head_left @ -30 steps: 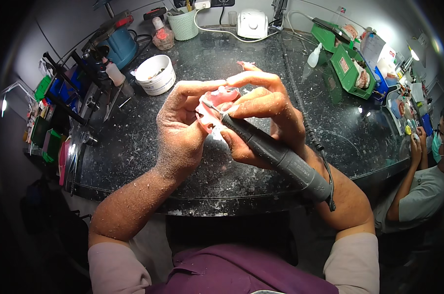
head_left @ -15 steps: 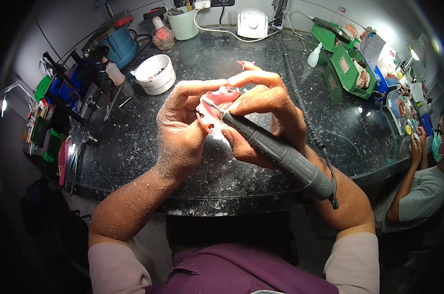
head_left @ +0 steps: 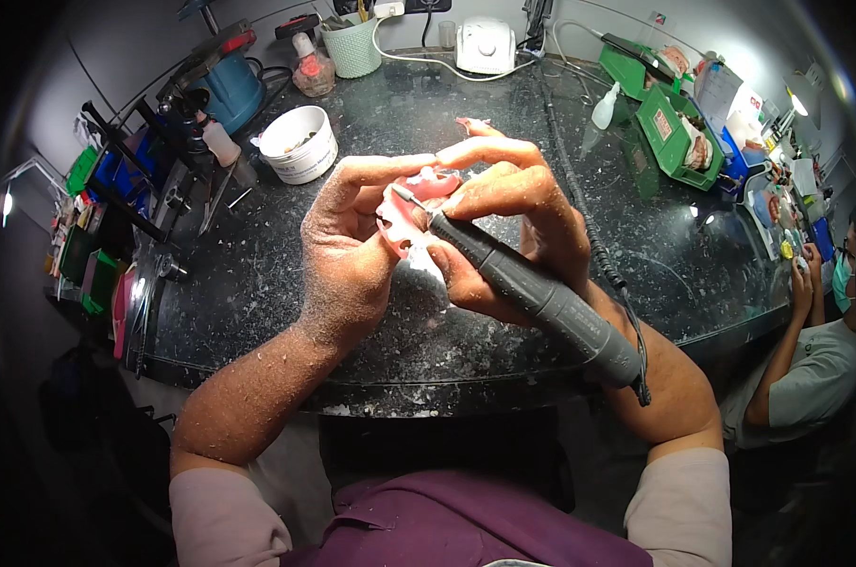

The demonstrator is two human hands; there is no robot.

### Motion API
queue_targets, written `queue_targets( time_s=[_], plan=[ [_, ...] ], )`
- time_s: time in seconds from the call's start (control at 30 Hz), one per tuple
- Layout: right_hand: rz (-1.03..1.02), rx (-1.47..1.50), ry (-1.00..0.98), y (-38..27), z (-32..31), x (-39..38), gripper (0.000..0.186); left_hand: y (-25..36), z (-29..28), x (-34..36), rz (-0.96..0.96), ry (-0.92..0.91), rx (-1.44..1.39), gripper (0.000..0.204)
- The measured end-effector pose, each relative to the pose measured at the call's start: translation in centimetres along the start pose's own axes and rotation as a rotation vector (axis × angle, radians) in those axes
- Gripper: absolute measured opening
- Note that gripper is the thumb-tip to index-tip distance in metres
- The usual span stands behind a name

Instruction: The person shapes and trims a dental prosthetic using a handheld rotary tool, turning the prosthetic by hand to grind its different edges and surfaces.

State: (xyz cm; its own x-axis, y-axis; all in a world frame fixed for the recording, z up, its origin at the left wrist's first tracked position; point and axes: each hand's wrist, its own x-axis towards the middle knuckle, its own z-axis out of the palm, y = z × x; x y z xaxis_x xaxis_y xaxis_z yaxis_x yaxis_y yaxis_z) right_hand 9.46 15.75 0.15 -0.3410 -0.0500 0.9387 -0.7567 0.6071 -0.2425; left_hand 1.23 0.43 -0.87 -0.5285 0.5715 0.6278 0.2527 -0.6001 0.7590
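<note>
Between my hands, above the dark bench, is a pink denture plate (head_left: 404, 225) with notches along its edge and pale bits at its rim. My left hand (head_left: 348, 241), dusted with pale powder, is closed on its left side, thumb below and fingers above. My right hand (head_left: 527, 203) grips a black rotary handpiece (head_left: 537, 295) like a pen. The thin metal bur (head_left: 405, 195) at its tip lies over the upper left part of the plate; whether it touches I cannot tell. Fingers of the right hand reach the plate's upper edge.
A white tub (head_left: 299, 146) stands beyond my left hand, near a blue machine (head_left: 231, 85). Green bins (head_left: 676, 142) with dental models sit at the right. The handpiece's cord (head_left: 598, 250) runs across the dusty bench (head_left: 485, 378). A masked person (head_left: 811, 369) sits at far right.
The bur has shifted very slightly on the plate, and the handpiece's tip with it. Both hands keep nearly the same place and hold.
</note>
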Motion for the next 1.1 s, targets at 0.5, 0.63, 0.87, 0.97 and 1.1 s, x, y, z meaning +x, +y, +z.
queue_targets(
  time_s=[0.5,0.63,0.87,0.97,1.1],
  plan=[
    [0.021,0.011,0.015,-0.01,0.14,-0.02,0.042,-0.07,-0.26,-0.02,-0.012,-0.027,-0.016,0.031],
    [-0.026,0.003,-0.06,-0.22,-0.14,0.4,0.041,0.04,-0.24,-0.03,-0.026,-0.019,-0.025,0.032],
    [-0.023,-0.018,-0.061,-0.2,-0.21,0.32,0.04,-0.43,-0.56,0.12,0.001,-0.06,-0.015,0.034],
    [-0.01,-0.014,-0.045,-0.15,-0.14,0.29,0.039,-0.34,-0.53,0.04,-0.012,-0.062,-0.034,0.035],
    [-0.018,-0.008,-0.046,-0.1,0.11,0.14,0.036,-0.27,-0.54,0.05,-0.037,-0.041,-0.025,0.038]
  ],
)
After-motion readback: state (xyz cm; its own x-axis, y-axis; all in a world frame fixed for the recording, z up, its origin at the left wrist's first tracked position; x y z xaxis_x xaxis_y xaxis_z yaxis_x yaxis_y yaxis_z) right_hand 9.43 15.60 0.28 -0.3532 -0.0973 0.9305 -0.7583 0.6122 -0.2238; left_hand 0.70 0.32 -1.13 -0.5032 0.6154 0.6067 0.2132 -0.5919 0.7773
